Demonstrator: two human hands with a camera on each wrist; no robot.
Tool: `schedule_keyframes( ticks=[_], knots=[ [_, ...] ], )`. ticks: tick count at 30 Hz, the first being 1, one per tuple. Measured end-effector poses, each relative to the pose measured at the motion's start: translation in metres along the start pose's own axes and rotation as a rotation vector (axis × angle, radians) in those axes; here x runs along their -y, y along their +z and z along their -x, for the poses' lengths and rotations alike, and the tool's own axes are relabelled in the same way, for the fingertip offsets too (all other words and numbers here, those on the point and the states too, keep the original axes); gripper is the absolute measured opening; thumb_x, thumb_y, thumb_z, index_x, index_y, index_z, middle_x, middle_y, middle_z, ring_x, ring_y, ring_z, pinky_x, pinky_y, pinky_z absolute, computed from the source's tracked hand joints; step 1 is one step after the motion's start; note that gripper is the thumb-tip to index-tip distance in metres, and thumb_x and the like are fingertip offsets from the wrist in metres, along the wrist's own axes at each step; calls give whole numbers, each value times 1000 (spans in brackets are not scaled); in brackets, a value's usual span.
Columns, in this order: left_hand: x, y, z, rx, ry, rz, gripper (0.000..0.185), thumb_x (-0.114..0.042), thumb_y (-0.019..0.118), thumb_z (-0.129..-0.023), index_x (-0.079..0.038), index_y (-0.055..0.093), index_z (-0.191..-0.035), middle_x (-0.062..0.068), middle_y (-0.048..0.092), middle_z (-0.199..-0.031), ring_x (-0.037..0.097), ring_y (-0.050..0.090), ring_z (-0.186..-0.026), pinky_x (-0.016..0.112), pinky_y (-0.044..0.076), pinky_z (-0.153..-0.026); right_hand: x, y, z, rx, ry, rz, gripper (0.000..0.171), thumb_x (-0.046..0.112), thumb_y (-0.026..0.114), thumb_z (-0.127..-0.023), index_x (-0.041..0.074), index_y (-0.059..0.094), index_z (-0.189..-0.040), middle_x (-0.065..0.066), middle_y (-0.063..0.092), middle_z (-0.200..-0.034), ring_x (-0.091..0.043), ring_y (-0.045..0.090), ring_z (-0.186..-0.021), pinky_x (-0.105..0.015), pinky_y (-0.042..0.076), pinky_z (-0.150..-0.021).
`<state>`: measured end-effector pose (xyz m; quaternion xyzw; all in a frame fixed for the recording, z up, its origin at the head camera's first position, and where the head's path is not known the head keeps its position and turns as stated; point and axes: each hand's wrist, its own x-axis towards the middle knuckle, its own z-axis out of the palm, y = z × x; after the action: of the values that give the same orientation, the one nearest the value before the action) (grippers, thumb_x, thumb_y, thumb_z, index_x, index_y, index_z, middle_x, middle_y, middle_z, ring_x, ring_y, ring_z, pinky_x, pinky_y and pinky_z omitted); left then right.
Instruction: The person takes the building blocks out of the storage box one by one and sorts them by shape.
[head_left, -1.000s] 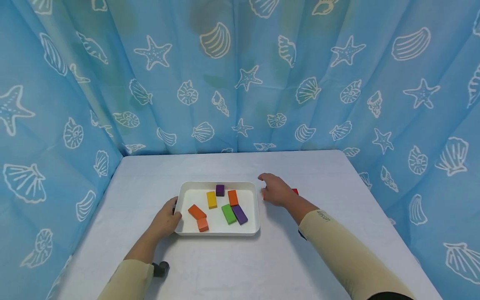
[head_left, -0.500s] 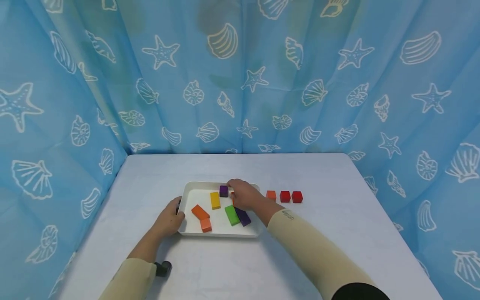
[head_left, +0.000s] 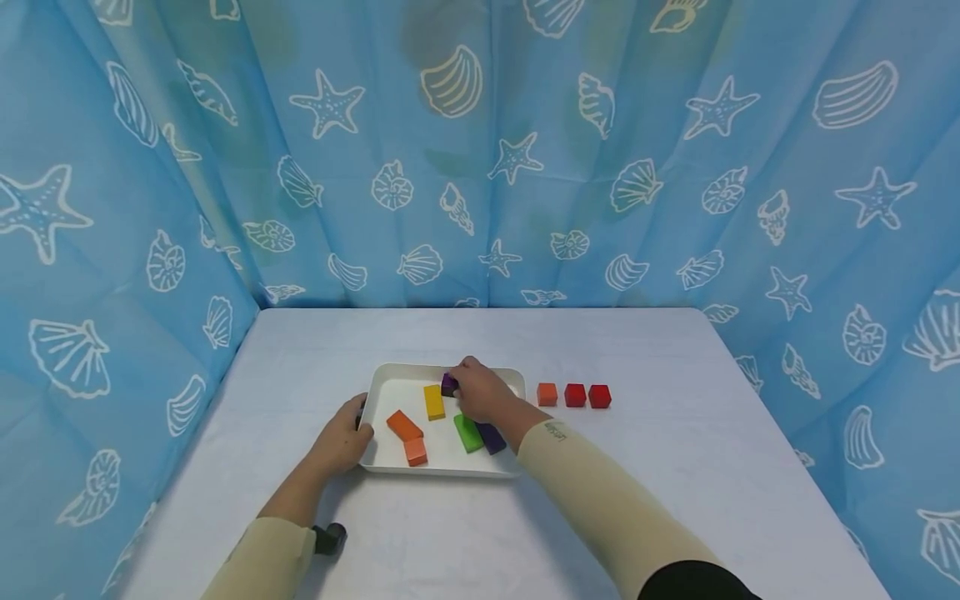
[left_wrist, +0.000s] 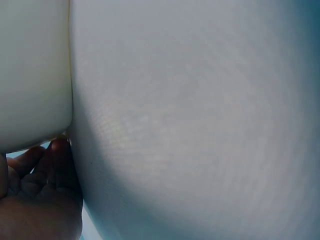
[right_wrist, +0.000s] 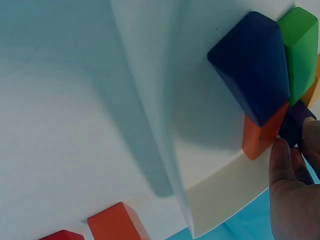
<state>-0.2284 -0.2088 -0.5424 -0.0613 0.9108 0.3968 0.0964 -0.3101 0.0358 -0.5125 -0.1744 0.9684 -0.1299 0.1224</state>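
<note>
My left hand (head_left: 337,437) grips the left rim of a white tray (head_left: 446,460); in the left wrist view its fingers (left_wrist: 60,152) curl against the tray's side. Over the tray's back part, my right hand (head_left: 483,392) pinches a purple cube (head_left: 447,385), partly covered by the fingers. Close by in the right wrist view lie a long purple block (right_wrist: 255,65), a green block (right_wrist: 300,50) and an orange block (right_wrist: 262,132), which the hand hides from the head view. Further left inside the tray are a yellow block (head_left: 434,402), an orange block (head_left: 405,426) and an orange cube (head_left: 416,452).
To the right of the tray, an orange cube (head_left: 547,394) and two red cubes, one (head_left: 575,395) beside the other (head_left: 599,397), stand in a row on the white table (head_left: 637,483). A blue shell-patterned curtain (head_left: 495,208) hangs behind the table.
My right hand has moved left from the row of cubes into the tray and taken hold of the purple cube. The row is now uncovered. The left hand stays on the tray.
</note>
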Motion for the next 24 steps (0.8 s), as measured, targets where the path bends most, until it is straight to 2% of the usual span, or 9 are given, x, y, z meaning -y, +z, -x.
schedule_keyframes(
  ticks=[8, 17, 24],
  knots=[
    [0, 1, 1, -4, -6, -10, 67, -10, 49, -102, 6, 28, -164, 31, 35, -165, 50, 34, -152, 65, 28, -122, 4, 3, 2, -35, 26, -32, 43, 29, 72, -105, 9, 63, -142, -7, 63, -129, -19, 59, -105, -35, 51, -111],
    [2, 5, 2, 0, -5, -13, 67, -10, 48, -102, 5, 27, -165, 31, 35, -165, 50, 34, -152, 65, 28, -122, 4, 7, 2, 11, 74, -57, 48, 29, 72, -104, 5, 63, -145, -9, 67, -122, -21, 59, -101, -37, 52, -109],
    [-1, 1, 2, -4, 0, -5, 67, -10, 49, -103, 5, 27, -165, 31, 35, -165, 50, 34, -152, 64, 28, -122, 1, 3, 2, -27, 56, -76, 45, 25, 69, -106, 5, 63, -147, -11, 67, -125, -23, 60, -104, -39, 51, -111]
  ],
)
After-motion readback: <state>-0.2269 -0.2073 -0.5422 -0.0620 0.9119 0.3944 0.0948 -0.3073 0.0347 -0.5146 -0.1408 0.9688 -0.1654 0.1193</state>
